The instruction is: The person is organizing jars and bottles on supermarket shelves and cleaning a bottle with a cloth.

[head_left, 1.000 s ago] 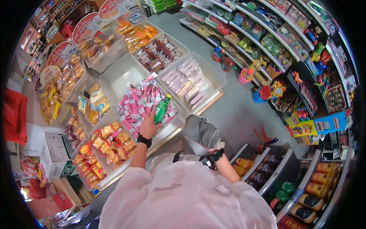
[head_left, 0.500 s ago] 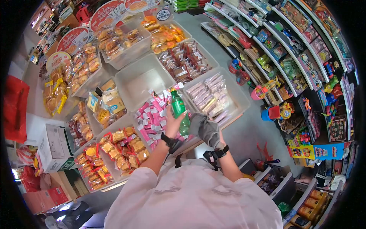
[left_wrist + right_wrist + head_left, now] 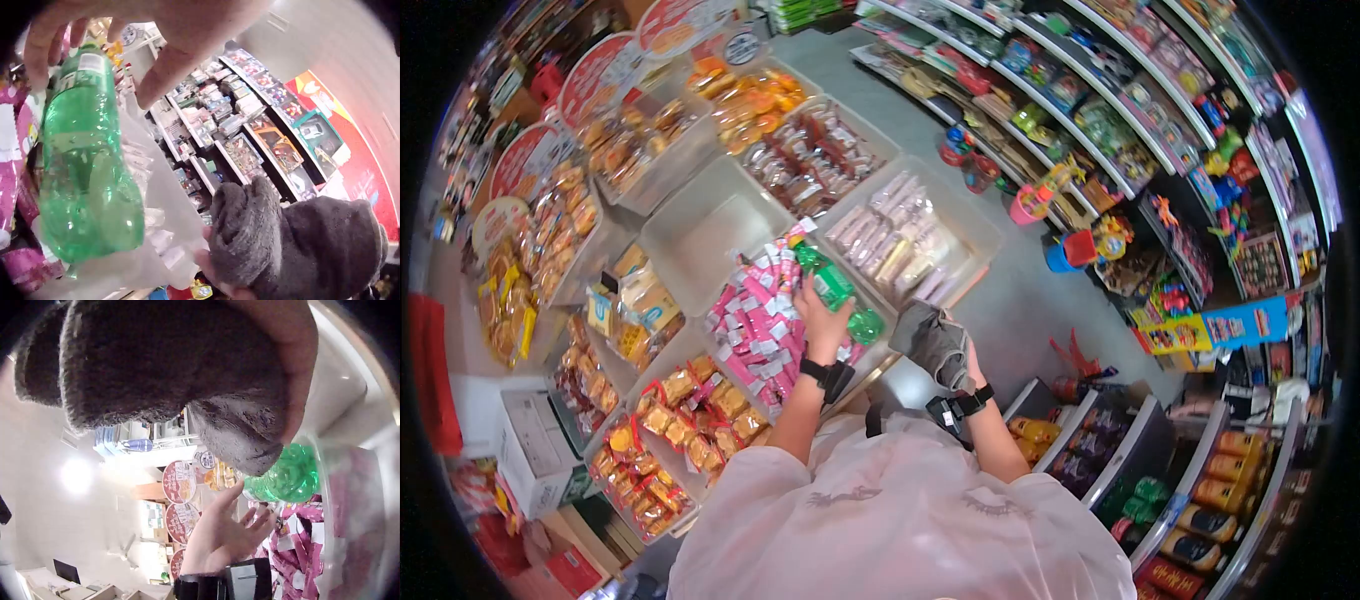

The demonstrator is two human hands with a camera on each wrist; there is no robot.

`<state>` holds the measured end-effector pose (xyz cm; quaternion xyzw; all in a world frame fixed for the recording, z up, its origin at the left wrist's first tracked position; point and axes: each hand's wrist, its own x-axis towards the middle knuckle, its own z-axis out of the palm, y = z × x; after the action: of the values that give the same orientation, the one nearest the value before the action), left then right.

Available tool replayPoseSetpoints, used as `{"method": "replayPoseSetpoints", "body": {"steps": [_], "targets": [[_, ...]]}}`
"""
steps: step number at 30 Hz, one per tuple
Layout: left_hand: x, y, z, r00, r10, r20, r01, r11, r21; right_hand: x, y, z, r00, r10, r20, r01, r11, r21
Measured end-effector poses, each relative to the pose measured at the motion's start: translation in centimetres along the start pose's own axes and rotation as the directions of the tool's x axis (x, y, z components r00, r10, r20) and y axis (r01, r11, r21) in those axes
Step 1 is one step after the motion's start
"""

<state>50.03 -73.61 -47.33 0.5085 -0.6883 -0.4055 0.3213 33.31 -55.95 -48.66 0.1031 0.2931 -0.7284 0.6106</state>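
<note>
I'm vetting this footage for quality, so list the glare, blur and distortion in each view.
Head view: fisheye distortion bends the shelves into arcs inside a dark surround, and the print on the round signs is soft; left wrist: small highlights glint on the green bottle; right wrist: a ceiling light burns out to white, while the gray cloth is largely dark.

The bottle (image 3: 833, 288) is just beside the packs (image 3: 752, 335) in a tub (image 3: 350, 465), left of the cloth (image 3: 935, 343). Shelves (image 3: 1090, 85) stand far right.
</note>
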Motion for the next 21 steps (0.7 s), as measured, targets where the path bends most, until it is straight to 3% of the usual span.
{"method": "replayPoseSetpoints", "body": {"steps": [3,6,7,8,9,11,12,15,17,19,20,21], "targets": [[-2.0,3.7,0.3,0.988,0.150,0.023,-0.151,0.988,0.037,-4.6,-1.5,0.3,0.997,-0.052,-0.055,0.058,0.992,0.115],[-4.1,6.5,3.1,0.920,0.280,0.273,-0.280,0.959,-0.039,-9.8,-3.8,-1.3,0.972,-0.205,-0.114,0.223,0.959,0.177],[-5.4,8.5,4.4,0.890,0.242,0.387,-0.234,0.970,-0.070,-11.7,-4.5,-2.3,0.953,-0.271,-0.132,0.293,0.936,0.193],[-6.9,9.8,6.2,0.851,0.292,0.437,-0.267,0.956,-0.119,-14.3,-5.5,-2.4,0.938,-0.338,0.080,0.294,0.896,0.331],[-8.4,11.0,7.9,0.804,0.340,0.488,-0.294,0.940,-0.171,-16.5,-6.2,-3.0,0.917,-0.395,0.050,0.352,0.862,0.365],[-12.3,14.3,10.9,0.686,0.373,0.624,-0.290,0.927,-0.236,-20.9,-7.1,-4.3,0.863,-0.505,-0.017,0.462,0.774,0.433],[-14.3,15.6,12.4,0.620,0.384,0.684,-0.281,0.923,-0.263,-23.7,-7.5,-3.1,0.804,-0.576,-0.151,0.586,0.721,0.370],[-20.1,16.8,17.1,0.381,0.457,0.804,-0.389,0.868,-0.309,-30.2,-7.3,-5.4,0.651,-0.728,-0.214,0.742,0.553,0.379],[-24.6,18.1,19.9,0.196,0.496,0.846,-0.362,0.838,-0.408,-32.1,-6.1,-14.1,0.521,-0.837,0.166,0.595,0.496,0.632],[-28.8,19.4,22.4,0.006,0.522,0.853,-0.343,0.802,-0.489,-35.8,-5.4,-16.2,0.480,-0.874,0.077,0.688,0.429,0.585],[-30.9,19.8,23.8,-0.066,0.551,0.832,-0.315,0.780,-0.541,-37.7,-5.0,-16.1,0.432,-0.898,-0.077,0.824,0.359,0.438],[-32.9,20.3,25.1,-0.133,0.555,0.821,-0.308,0.764,-0.566,-38.8,-4.2,-17.6,0.417,-0.890,-0.182,0.851,0.312,0.423]]}}
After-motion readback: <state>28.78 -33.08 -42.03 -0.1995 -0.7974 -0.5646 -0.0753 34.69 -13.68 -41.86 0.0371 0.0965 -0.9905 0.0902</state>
